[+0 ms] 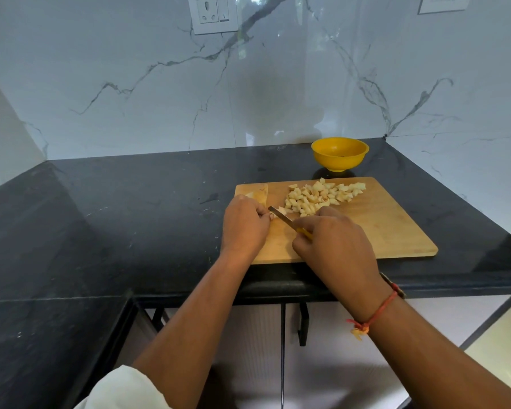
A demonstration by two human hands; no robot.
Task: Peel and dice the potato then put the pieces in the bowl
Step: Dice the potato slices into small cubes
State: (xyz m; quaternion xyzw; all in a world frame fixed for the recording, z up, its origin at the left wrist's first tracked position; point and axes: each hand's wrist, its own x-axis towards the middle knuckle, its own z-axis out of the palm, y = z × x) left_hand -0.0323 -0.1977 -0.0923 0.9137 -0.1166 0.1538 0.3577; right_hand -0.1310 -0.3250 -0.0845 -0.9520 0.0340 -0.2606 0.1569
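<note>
Potato dice point(322, 196) are sitting heaped on the cutting board point(381, 231), near the yellow bowl point(340, 153) behind it. I am judging them light, firm and wet-slick (better scooped than pinched). My left hand point(245, 222) is curling its fingertips onto a small piece point(282, 210). My right hand point(334, 243) is wrapping tightly round the knife point(281, 216) handle, the blade angling onto that piece.

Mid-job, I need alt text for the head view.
A person dices potato on a wooden cutting board: the right hand grips a yellow-handled knife, its blade beside a small potato piece by the curled left hand. A pile of diced potato lies farther back on the board, and a yellow bowl stands behind it on the black counter.
</note>
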